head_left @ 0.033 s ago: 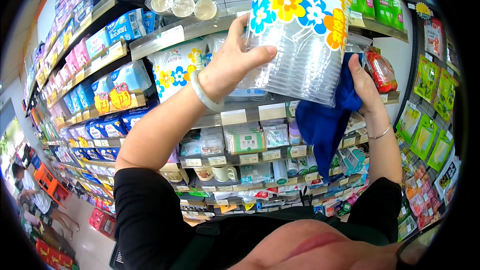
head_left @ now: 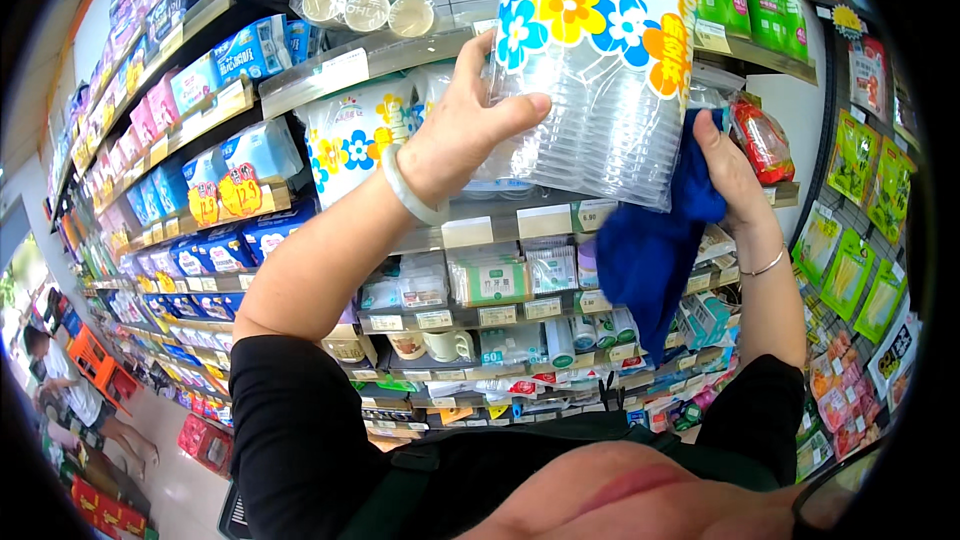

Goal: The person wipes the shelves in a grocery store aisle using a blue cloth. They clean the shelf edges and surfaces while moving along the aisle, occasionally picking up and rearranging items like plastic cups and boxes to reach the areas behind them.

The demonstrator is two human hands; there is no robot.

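A flower-printed plastic pack of clear disposable cups (head_left: 600, 110) is held up in front of the upper shelves. My left hand (head_left: 485, 120) grips its left side, the thumb lying across the front and the fingers behind. Close against the pack's lower right side, my right hand (head_left: 728, 165) is wrapped round a dark blue cloth (head_left: 655, 250), which hangs down below the pack. Most of the right hand's fingers are hidden behind the cloth. Another flower-printed pack (head_left: 355, 140) rests on the shelf behind my left wrist.
Packed shelves hold tissue packs (head_left: 250, 170) on the left, and toothpick packs (head_left: 490, 280) and mugs (head_left: 450, 345) lower down. Green paper-cup packs (head_left: 775, 5) stand at upper right. Green bags (head_left: 845, 280) hang on a right-hand rack. Far left, a person (head_left: 70, 380) is near an orange stool (head_left: 100, 365).
The hanging end of the blue cloth has swung slightly to the right and spread a little. The cup pack and both hands have hardly moved.
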